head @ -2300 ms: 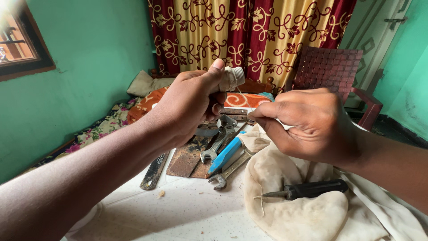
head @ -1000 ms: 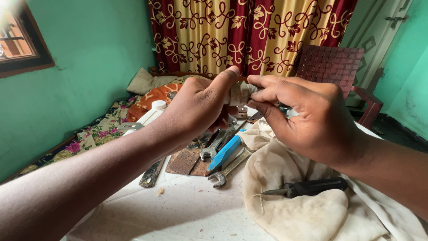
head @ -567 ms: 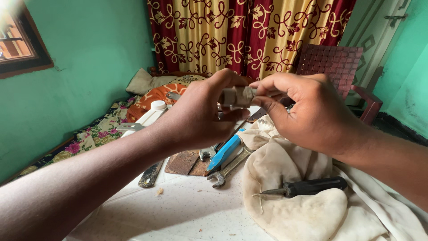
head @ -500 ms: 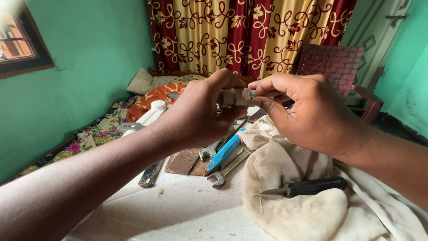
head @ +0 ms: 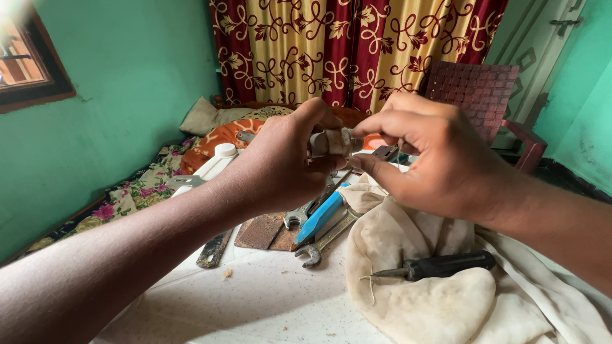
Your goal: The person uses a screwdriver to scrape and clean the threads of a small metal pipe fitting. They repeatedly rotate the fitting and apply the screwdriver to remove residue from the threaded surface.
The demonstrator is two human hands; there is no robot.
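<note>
Above a white table [head: 268, 299], my left hand [head: 280, 162] grips a small pale, threaded pipe fitting [head: 335, 141], thumb along its top. My right hand [head: 440, 156] meets it from the right, fingertips pinched on the fitting's threaded end. Whether a thin strip runs from those fingers I cannot tell. Both hands hover over a pile of tools.
Spanners [head: 322, 239], blue-handled pliers [head: 319, 216] and a rusty flat plate [head: 261, 230] lie on the table. A black-handled screwdriver [head: 440, 265] rests on a cream cloth [head: 440, 299]. A white bottle [head: 213, 165], a bed, patterned curtains and a dark red chair [head: 484, 95] stand behind.
My right hand came up from the cloth to meet the fitting. Both hands now hold it together, a little lower and closer than before.
</note>
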